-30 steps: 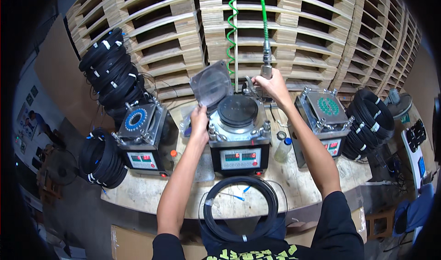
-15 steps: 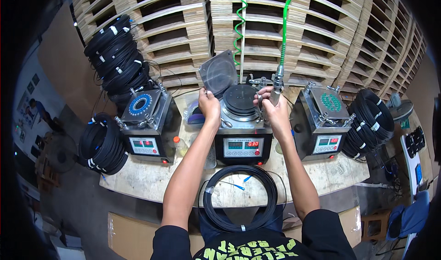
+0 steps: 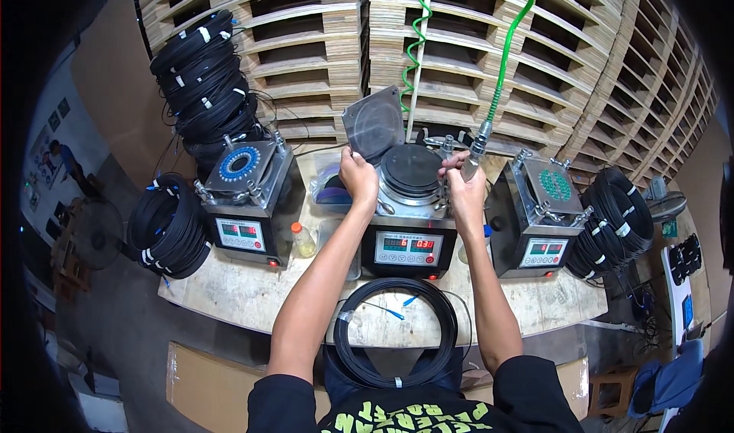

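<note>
My left hand (image 3: 359, 177) grips the lower edge of a square metal plate (image 3: 375, 122), which stands tilted up behind the middle polishing machine (image 3: 405, 268). In my right hand (image 3: 465, 192) is an air blow gun (image 3: 475, 159), its top joined to a green hose (image 3: 506, 50). Its nozzle end is hidden by my fingers. Between my hands lies the machine's round black polishing disc (image 3: 413, 167), uncovered. A coil of black cable (image 3: 448, 333) with blue connectors rests at the bench's front edge, against my lap.
Polishing machines with closed fixtures stand left (image 3: 243, 238) and right (image 3: 544, 251). Black cable coils (image 3: 202, 89) pile up behind the left one; more coils (image 3: 615, 215) sit at the right. An orange-capped bottle (image 3: 303, 242) stands beside the middle machine. Wooden pallets (image 3: 306, 43) rise behind.
The whole view has shifted slightly. My right hand has turned with the blow gun, which leans more to the right. The plate stays raised in my left hand.
</note>
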`<state>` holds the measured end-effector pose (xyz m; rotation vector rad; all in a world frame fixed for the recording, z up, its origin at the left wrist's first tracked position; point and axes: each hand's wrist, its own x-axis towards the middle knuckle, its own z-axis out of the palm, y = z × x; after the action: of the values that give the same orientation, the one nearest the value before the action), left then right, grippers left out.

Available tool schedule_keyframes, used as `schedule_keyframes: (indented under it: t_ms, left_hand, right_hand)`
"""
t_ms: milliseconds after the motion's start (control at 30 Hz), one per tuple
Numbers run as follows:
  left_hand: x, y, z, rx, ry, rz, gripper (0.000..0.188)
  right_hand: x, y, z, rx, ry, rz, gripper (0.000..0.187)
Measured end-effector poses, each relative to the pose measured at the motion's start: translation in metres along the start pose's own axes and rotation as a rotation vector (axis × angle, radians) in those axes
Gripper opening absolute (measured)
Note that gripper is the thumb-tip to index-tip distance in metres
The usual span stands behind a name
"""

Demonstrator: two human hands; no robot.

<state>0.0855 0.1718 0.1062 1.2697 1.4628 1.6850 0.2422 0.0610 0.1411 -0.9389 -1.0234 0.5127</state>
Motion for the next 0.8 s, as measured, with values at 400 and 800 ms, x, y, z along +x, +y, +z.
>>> schedule_keyframes:
  t_ms: [400, 800]
  left_hand:
    - [0.007, -0.014, 0.003, -0.033, -0.016, 0.007, 0.039]
    - [0.002, -0.007, 0.000, 0.000, -0.024, -0.029, 0.043]
  right_hand:
    - [-0.005, -0.020, 0.001, 0.069, -0.044, 0.057, 0.009]
    - [-0.024, -0.021, 0.031, 0.226, -0.151, 0.128, 0.008]
